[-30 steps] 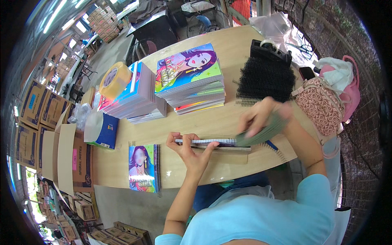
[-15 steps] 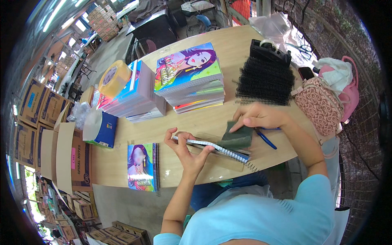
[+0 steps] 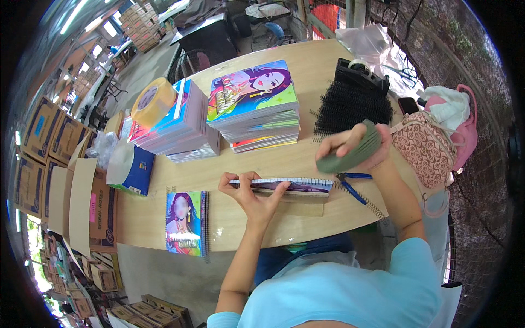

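My left hand (image 3: 256, 203) grips a notebook (image 3: 309, 187) by its left end, thumb in front and fingers behind, with the punched edge facing up. A dark spiral coil (image 3: 369, 206) runs through that edge and sticks out past the right end. A flat tan board (image 3: 301, 208) lies beneath the notebook. Raised to the right of it, my right hand (image 3: 378, 152) is closed on a folded green cloth-like pad (image 3: 355, 154), apart from the coil. Blue-handled pliers (image 3: 353, 188) lie on the table by the coil. Left of my left hand lies a spiral-bound notebook (image 3: 184, 221).
Stacked notebook pages and covers (image 3: 254, 117) stand at the back, with a tape roll (image 3: 154, 103) on the left stack (image 3: 186, 131). Black coils (image 3: 353, 106) are piled back right, near scissors (image 3: 407, 75) and a patterned bag (image 3: 426, 142). A blue box (image 3: 134, 167) and open carton (image 3: 101, 213) are left.
My right hand has lifted the green pad up and to the right, off the notebook. The notebook has levelled, and the coil sticks out farther on its right.
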Tool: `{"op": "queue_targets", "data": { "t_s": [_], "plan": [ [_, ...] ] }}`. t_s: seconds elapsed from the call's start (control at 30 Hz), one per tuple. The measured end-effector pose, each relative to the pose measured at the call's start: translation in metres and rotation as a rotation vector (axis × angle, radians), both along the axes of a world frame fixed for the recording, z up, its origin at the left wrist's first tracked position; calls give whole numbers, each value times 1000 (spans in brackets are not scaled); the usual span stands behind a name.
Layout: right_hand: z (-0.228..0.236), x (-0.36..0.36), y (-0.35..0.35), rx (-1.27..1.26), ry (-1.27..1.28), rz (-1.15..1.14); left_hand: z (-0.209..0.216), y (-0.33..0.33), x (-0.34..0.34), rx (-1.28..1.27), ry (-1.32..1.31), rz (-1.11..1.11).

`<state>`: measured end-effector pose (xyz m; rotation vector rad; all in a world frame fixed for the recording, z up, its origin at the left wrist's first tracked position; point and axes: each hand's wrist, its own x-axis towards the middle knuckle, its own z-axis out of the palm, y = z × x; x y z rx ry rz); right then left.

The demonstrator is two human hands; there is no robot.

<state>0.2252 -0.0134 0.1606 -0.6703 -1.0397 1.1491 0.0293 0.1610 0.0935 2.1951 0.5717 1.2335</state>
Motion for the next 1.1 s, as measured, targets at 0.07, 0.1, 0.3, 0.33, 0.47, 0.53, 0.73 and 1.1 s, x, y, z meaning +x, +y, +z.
{"op": "queue_targets", "data": {
  "t_s": [0.07, 0.1, 0.3, 0.33, 0.47, 0.53, 0.73, 1.1],
  "plan": [
    [15, 0, 2, -212, -361, -228, 0, -2, -2, -4, 17, 10],
    [8, 0, 3, -298, -705, -290, 1, -3, -1, 8, 28, 9],
    [12, 0, -7, -101, -21, -102, 8, -4, -2, -16, 5, -12],
    [8, 1, -8, -118, -95, -81, 13, -4, -2, -22, -4, -28],
    [-20, 12, -4, -272, -714, -132, 19, -3, -3, -67, 18, -111],
    [-3, 3, 2, -435, -1078, -283, 21, 1, -5, -138, 22, -146],
    [-8, 3, 6, -328, -787, -220, 15, 6, -5, -242, 3, -167],
    [2, 6, 8, -426, -1048, -328, 19, -11, -8, -172, 2, -82]
  ]
}}
